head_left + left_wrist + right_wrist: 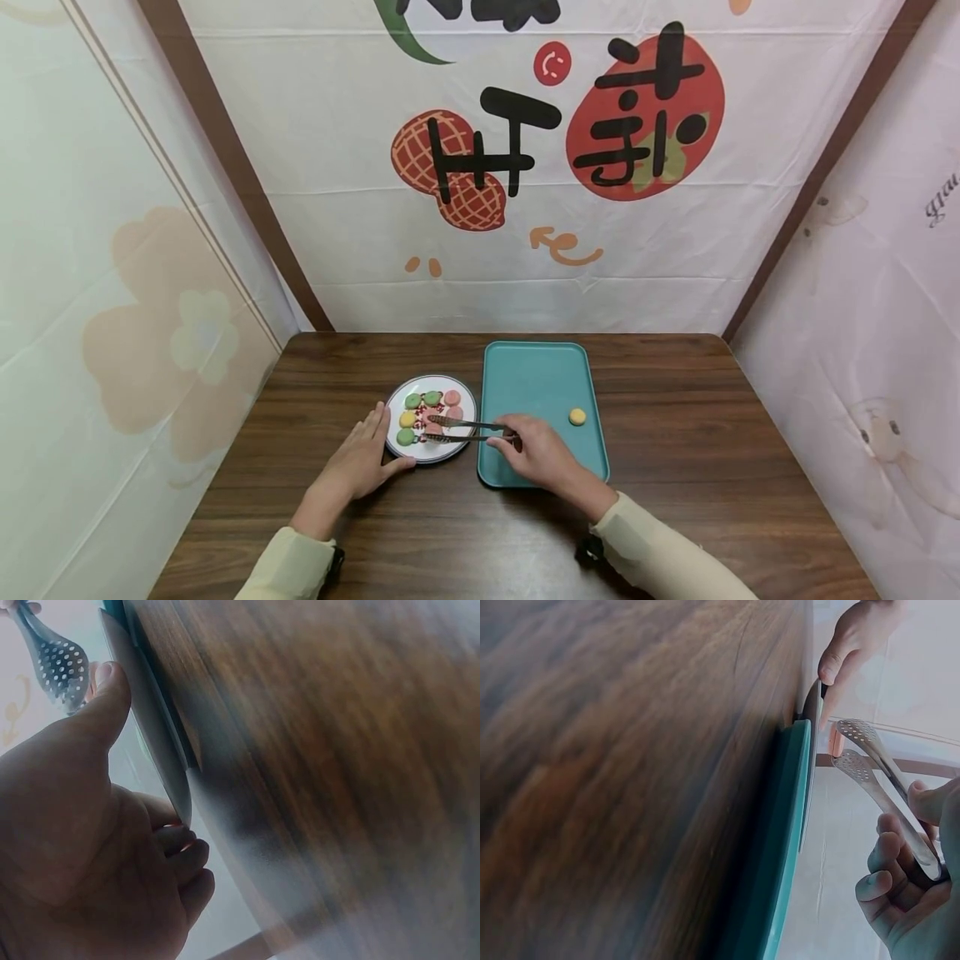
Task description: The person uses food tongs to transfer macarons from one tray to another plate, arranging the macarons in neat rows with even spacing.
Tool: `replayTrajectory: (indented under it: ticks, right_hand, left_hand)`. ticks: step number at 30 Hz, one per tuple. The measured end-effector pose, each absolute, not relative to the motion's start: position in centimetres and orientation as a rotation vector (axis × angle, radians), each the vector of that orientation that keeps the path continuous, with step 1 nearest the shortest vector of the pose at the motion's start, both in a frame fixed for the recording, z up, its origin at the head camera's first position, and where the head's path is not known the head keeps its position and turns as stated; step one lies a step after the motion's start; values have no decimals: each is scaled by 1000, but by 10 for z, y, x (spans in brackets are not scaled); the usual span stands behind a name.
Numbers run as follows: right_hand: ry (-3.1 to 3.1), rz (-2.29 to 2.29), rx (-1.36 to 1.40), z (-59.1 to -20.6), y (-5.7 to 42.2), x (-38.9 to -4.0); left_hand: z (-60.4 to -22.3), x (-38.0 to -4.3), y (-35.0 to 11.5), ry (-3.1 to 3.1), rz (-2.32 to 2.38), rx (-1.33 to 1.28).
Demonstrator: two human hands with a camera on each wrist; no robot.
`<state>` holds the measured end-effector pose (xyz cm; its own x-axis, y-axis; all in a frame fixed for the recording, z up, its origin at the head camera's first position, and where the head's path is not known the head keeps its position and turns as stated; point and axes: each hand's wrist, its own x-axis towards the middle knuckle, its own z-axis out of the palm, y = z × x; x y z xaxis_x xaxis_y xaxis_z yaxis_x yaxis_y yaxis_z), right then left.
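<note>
A white plate (429, 455) with a dark rim line carries several macarons. Its left and front edges meet my left hand (358, 458), with straight fingers at the side and the thumb stretched along the front. My right hand (542, 450) grips metal tongs (480, 426) that have perforated ends. The tongs reach leftward over the plate, their ends spread apart on either side of a pink macaron (433, 428). Around it lie a yellow macaron (407, 419), a green macaron (406, 436), other green ones and more pink ones. In the left wrist view one tong end (64, 671) shows beyond the thumb.
A teal tray (532, 375) lies right of the plate, under my right hand, with one yellow macaron (577, 417) near its right side. The brown wooden table (675, 417) ends at a printed cloth wall (360, 250) at the back; cloth walls also flank it.
</note>
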<state>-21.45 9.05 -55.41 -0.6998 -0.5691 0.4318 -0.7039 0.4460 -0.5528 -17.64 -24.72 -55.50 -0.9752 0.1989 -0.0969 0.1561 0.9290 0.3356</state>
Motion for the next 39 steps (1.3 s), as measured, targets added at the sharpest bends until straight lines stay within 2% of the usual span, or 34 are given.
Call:
replayTrajectory:
  ticks: [39]
  right_hand:
    - [-2611,984,1094,-561,79,-219]
  left_hand:
    - [-550,-174,-247,2972,502,302]
